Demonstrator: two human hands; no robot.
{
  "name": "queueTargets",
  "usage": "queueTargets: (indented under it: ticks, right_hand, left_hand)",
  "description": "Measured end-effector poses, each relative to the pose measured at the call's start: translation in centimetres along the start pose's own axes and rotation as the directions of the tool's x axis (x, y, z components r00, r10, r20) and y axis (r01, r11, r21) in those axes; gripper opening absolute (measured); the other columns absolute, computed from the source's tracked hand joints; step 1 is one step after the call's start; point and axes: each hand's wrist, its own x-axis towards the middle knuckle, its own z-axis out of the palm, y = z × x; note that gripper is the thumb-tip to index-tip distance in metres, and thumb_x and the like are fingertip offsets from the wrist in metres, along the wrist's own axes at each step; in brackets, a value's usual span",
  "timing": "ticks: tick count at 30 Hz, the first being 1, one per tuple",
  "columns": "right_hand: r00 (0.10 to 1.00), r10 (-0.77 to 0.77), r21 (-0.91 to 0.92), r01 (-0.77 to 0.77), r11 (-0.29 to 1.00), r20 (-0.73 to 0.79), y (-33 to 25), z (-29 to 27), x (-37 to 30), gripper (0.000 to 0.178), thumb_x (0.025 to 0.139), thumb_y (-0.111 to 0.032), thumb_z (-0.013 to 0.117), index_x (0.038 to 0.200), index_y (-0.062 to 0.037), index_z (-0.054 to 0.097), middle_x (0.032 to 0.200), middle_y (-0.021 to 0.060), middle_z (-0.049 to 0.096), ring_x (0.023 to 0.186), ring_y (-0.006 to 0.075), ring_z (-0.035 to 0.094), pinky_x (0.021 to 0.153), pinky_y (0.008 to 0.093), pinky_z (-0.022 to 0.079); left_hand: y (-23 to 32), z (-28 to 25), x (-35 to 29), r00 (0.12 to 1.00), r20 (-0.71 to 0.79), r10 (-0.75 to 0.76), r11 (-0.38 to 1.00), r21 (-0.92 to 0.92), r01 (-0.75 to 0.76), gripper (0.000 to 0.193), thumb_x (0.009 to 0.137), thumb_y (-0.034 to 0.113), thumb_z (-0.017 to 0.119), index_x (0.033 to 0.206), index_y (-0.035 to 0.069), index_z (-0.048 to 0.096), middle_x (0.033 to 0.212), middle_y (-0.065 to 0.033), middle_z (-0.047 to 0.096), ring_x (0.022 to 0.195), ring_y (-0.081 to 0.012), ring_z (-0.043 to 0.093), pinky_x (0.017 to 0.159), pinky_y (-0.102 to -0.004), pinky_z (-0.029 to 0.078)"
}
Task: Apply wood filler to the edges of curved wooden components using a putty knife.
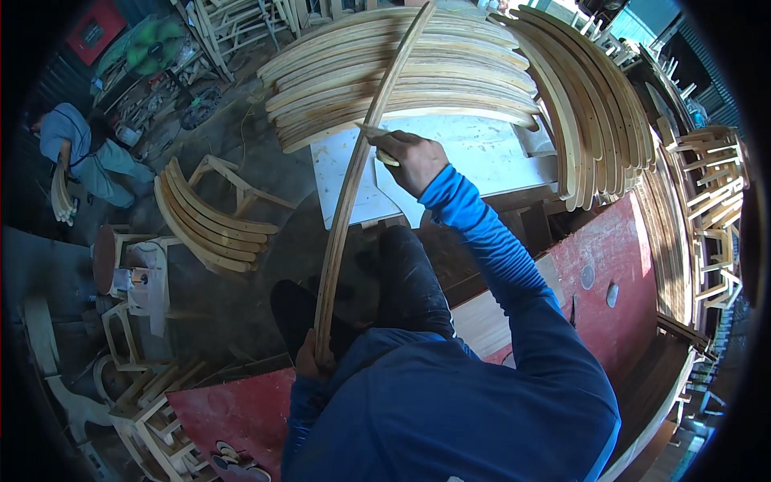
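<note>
A long, slightly curved wooden strip (353, 177) runs from near my body up across the white board (474, 153). Its near end is in my left hand (310, 360), which is closed around it and partly hidden by the sleeve. My right hand (414, 163) is closed on a small pale flat piece (372, 131), whose tip touches or nearly touches the strip's right side. Its exact kind is unclear, and a yellowish part shows below the fingers. Beyond the strip, several curved wooden slats (450, 68) lie stacked at the board's far side.
More curved slats (594, 104) are piled at the far right, beside a red panel (602, 265). On the floor at left rest several curved pieces (209, 221). A co-worker (88, 153) bends at far left, holding slats. A green fan (154, 46) stands behind.
</note>
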Motion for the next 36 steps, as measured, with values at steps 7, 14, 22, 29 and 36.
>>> queueTargets:
  ticks: [7, 14, 22, 29, 36]
  right_hand:
    - [0.955, -0.127, 0.163, 0.085, 0.983, 0.268, -2.3, 0.0, -2.4, 0.031, 0.084, -0.01, 0.065, 0.114, -0.0113, 0.071, 0.116, 0.0131, 0.071, 0.1, 0.0324, 0.071, 0.084, 0.0411, 0.059]
    - [0.997, -0.002, 0.188, -0.011, 0.982, 0.072, -1.1, 0.5, -4.3, 0.035, 0.083, -0.015, 0.07, 0.118, -0.0089, 0.071, 0.114, 0.0109, 0.07, 0.097, 0.0317, 0.07, 0.083, 0.0403, 0.059]
    - [0.985, -0.081, 0.362, 0.022, 0.932, 0.149, -3.2, -0.7, -11.0, 0.031, 0.084, -0.006, 0.067, 0.115, -0.0083, 0.072, 0.112, 0.0111, 0.07, 0.093, 0.0312, 0.07, 0.084, 0.0385, 0.058]
    - [0.947, 0.314, 0.136, -0.319, 0.938, 0.061, 4.7, -3.4, -11.8, 0.023, 0.087, -0.009, 0.072, 0.11, -0.0099, 0.075, 0.096, 0.0147, 0.073, 0.087, 0.0341, 0.071, 0.074, 0.0386, 0.056]
    - [0.946, 0.294, 0.107, -0.309, 0.945, 0.14, 8.6, -0.9, -13.4, 0.023, 0.086, -0.008, 0.072, 0.109, -0.0111, 0.075, 0.096, 0.0139, 0.073, 0.087, 0.0345, 0.071, 0.076, 0.0393, 0.057]
  left_hand:
    - [-0.1, 0.0, 0.2, 0.996, -0.062, 0.069, 0.998, -0.006, -0.07, 0.049, 0.101, 0.052, 0.053, 0.104, 0.004, 0.062, 0.057, -0.0037, 0.049, 0.039, -0.0168, 0.046, 0.036, -0.0294, 0.036]
    - [0.8, 0.2, 0.0, 0.997, 0.009, -0.076, 0.991, -0.111, 0.077, 0.05, 0.102, 0.054, 0.051, 0.101, 0.005, 0.06, 0.053, -0.0024, 0.047, 0.04, -0.0153, 0.046, 0.036, -0.0283, 0.037]
    - [1.1, -1.4, -1.1, 0.977, 0.178, -0.12, 0.989, -0.064, 0.133, 0.054, 0.103, 0.058, 0.046, 0.103, 0.006, 0.063, 0.054, -0.0011, 0.048, 0.043, -0.0138, 0.042, 0.042, -0.0289, 0.033]
    - [1.6, -4.8, -2.9, 0.987, -0.033, -0.158, 0.98, -0.126, 0.152, 0.05, 0.103, 0.052, 0.05, 0.101, 0.004, 0.065, 0.054, -0.0003, 0.049, 0.04, -0.0147, 0.043, 0.039, -0.0276, 0.036]
    - [0.6, -5.7, -3.6, 0.984, 0.159, -0.079, 0.988, -0.12, 0.099, 0.047, 0.103, 0.048, 0.053, 0.105, 0.002, 0.062, 0.061, -0.0015, 0.054, 0.045, -0.0138, 0.051, 0.04, -0.0266, 0.04]
